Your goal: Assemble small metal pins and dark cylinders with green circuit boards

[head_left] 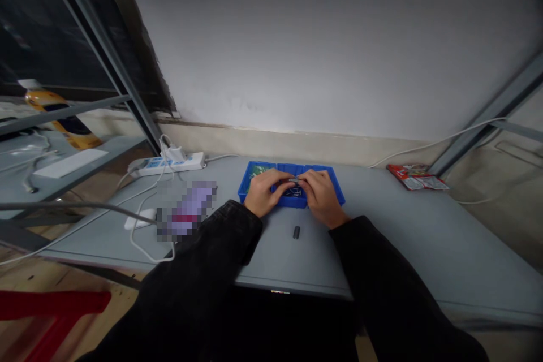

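Observation:
My left hand [263, 192] and my right hand [322, 198] meet over a blue compartment tray [242, 192], which sits on a grey table [403, 226]. Between their fingertips is a small metal part [293, 180], pinched from both sides. Its exact shape is too small to tell. A green item [258, 171] lies in the tray's left compartment, and dark bits [293, 193] show in the middle one. My hands hide much of the tray. A short dark cylinder [296, 232] stands on the table just in front of the tray.
A white power strip [169, 163] with a plug and white cables lies to the left, near a pixelated object [185, 209] and a white object [138, 219]. Red-and-white packets [418, 176] lie at the right. A wall runs behind the table.

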`<state>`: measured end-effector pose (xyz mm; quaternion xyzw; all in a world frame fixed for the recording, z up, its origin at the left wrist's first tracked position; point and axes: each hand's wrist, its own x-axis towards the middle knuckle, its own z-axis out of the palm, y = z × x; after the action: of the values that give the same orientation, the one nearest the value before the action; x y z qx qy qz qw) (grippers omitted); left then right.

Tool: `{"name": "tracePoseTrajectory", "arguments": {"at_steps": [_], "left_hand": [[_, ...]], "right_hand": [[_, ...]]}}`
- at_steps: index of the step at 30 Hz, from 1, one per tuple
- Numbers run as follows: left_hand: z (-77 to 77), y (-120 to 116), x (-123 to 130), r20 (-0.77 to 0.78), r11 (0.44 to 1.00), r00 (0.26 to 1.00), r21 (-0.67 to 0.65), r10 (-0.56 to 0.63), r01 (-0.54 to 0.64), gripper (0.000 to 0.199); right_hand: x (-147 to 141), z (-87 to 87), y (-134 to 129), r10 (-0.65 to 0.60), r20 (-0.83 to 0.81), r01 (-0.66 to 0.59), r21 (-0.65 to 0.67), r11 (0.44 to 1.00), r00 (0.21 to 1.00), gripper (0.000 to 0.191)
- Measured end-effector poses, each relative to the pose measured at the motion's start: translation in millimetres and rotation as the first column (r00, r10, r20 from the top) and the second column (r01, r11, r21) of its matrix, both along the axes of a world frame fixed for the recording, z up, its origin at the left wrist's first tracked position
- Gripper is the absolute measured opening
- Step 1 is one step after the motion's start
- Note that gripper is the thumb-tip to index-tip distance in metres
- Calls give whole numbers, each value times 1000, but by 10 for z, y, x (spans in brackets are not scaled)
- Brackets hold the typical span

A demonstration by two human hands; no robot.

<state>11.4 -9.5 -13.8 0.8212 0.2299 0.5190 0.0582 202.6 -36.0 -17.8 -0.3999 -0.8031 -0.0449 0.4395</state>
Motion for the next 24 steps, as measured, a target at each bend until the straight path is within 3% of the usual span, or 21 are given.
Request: {"name": "tracePoseTrajectory", "arguments": {"at_steps": [4, 24], "left_hand": [[-5, 1, 0, 20, 1000, 1000, -21, 22, -22, 15], [-4, 5, 9, 11, 1000, 1000, -5, 18, -18, 15]], "right_hand": [[-2, -5, -10, 1, -28, -2, -7, 1000, 1000, 15], [15, -50, 32, 11, 13, -11, 20, 1000, 1000, 16]]}}
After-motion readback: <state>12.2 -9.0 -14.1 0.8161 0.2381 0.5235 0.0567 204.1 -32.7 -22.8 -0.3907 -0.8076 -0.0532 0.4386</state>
